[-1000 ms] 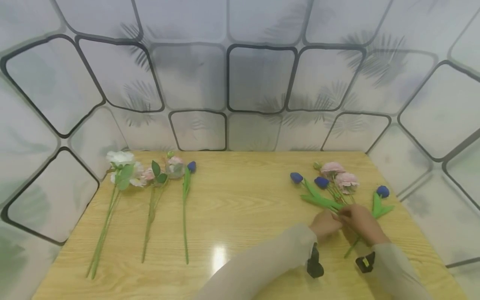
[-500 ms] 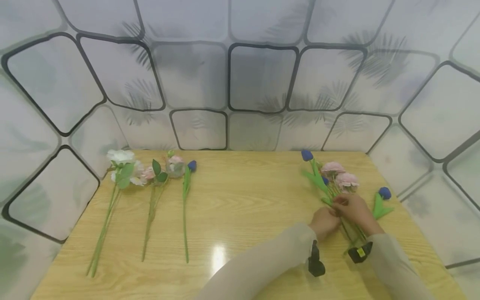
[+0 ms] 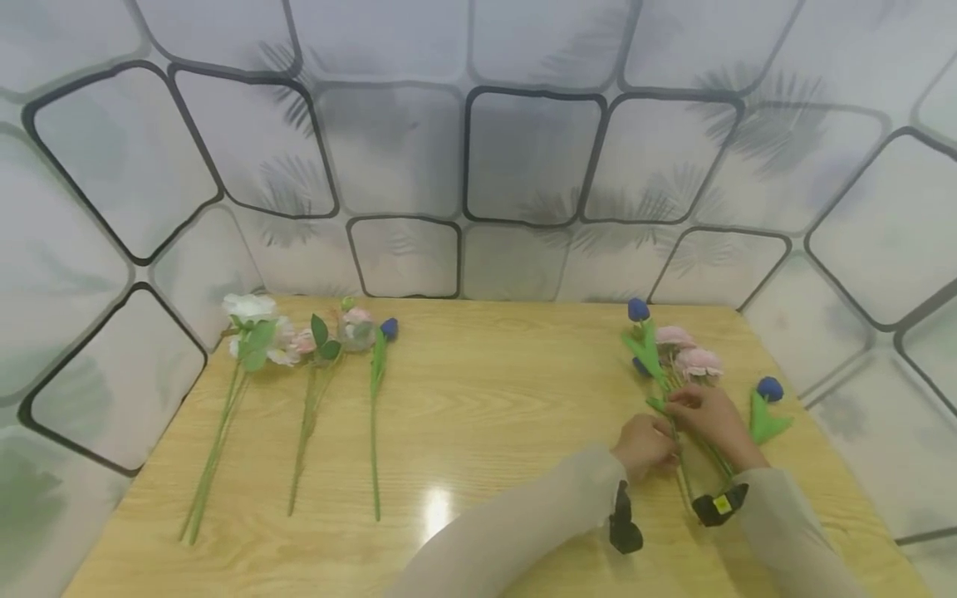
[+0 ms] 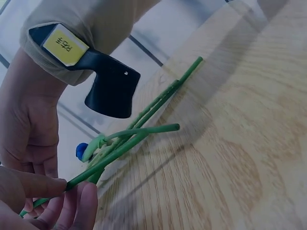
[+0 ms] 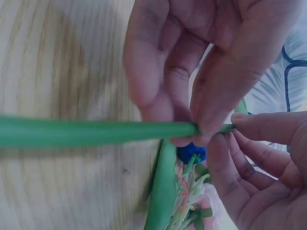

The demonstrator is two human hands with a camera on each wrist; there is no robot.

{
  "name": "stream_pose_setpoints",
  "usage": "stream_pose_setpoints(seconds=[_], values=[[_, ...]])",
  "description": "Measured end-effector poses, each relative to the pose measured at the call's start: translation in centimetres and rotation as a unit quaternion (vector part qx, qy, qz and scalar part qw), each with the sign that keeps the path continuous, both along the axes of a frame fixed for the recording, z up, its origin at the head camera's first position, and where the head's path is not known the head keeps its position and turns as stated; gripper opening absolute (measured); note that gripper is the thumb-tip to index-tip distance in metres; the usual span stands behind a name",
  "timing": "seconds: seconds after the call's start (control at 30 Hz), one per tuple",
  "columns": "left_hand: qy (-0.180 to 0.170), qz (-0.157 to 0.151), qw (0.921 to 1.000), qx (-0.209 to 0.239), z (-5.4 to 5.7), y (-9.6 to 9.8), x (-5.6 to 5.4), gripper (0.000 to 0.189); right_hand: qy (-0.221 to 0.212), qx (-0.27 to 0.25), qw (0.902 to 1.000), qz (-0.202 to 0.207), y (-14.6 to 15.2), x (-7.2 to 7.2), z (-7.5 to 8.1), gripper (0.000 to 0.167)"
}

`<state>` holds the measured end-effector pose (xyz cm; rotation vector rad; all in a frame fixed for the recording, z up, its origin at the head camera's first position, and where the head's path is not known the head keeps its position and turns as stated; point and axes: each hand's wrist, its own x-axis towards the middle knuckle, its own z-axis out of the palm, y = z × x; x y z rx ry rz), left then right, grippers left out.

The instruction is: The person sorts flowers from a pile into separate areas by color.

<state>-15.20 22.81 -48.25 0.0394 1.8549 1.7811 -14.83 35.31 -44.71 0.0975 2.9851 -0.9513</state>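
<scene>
A blue artificial tulip [image 3: 638, 310] with green leaves has its stem in both hands at the right of the table. My left hand [image 3: 646, 444] pinches the green stem [image 5: 96, 133] between thumb and fingers. Farther up, nearer the leaves, my right hand [image 3: 714, 419] pinches the same stem; in the right wrist view the hands almost touch. Behind the leaves show another blue tulip [image 3: 641, 365] and two pink ruffled flowers [image 3: 699, 362]. Several lower stems [image 4: 158, 103] lie beyond the left hand in the left wrist view.
One more blue tulip [image 3: 770, 389] lies right of the hands. On the left of the wooden table [image 3: 493, 432] lie white flowers [image 3: 250, 307], small pink flowers [image 3: 302, 341] and a single blue tulip [image 3: 390, 329]. A patterned curtain [image 3: 534, 158] encloses the table.
The held tulip's head has swung from leaning left to nearly straight away from me, alongside the pink flowers. Both hands have stayed on its stem, the right shifting slightly farther up.
</scene>
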Motion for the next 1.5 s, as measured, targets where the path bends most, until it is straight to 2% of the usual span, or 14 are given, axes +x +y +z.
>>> stream_pose_setpoints(seconds=[0.13, 0.3, 0.37, 0.5, 0.57, 0.73, 0.97, 1.1, 1.2, 1.37, 1.5], values=[[0.029, -0.007, 0.9992, -0.025, 0.1, -0.4, 0.1, 0.015, -0.005, -0.009, 0.9999, -0.001, -0.3, -0.1, 0.2, 0.029], [0.081, -0.040, 0.9935, -0.069, 0.5, -1.4, 0.0, 0.018, 0.005, -0.006, 1.0000, -0.006, -0.6, -0.5, 0.6, 0.030], [0.116, -0.062, 0.9864, -0.098, 0.8, -2.0, 0.0, 0.018, 0.004, -0.017, 0.9998, -0.007, -0.8, -0.6, 0.8, 0.032], [0.193, -0.098, 0.9640, -0.155, 1.3, -3.3, -0.4, 0.020, 0.001, -0.067, 0.9977, -0.007, -1.4, -1.0, 1.4, 0.034], [0.218, -0.111, 0.9555, -0.165, 1.6, -4.2, -0.6, 0.022, 0.011, -0.090, 0.9959, -0.005, -1.9, -1.2, 1.7, 0.033], [0.237, -0.124, 0.9536, -0.139, 2.5, -6.8, -0.9, 0.023, 0.036, -0.124, 0.9916, 0.008, -3.8, -1.9, 2.7, 0.031], [0.256, -0.119, 0.9498, -0.135, 4.0, -10.8, -1.5, 0.027, 0.037, -0.124, 0.9915, 0.013, -6.8, -2.7, 3.6, 0.032], [0.272, -0.106, 0.9467, -0.136, 4.6, -12.9, -2.0, 0.030, 0.046, -0.146, 0.9879, 0.023, -8.9, -3.7, 4.0, 0.032], [0.274, -0.091, 0.9480, -0.135, 4.6, -14.8, -2.3, 0.031, 0.048, -0.181, 0.9816, 0.035, -10.8, -4.4, 4.1, 0.029], [0.271, -0.062, 0.9526, -0.124, 4.6, -18.3, -2.4, 0.031, 0.043, -0.206, 0.9766, 0.045, -14.0, -5.6, 3.7, 0.025], [0.282, -0.039, 0.9494, -0.133, 4.5, -21.1, -2.3, 0.031, 0.038, -0.222, 0.9727, 0.057, -16.5, -6.3, 3.2, 0.024]])
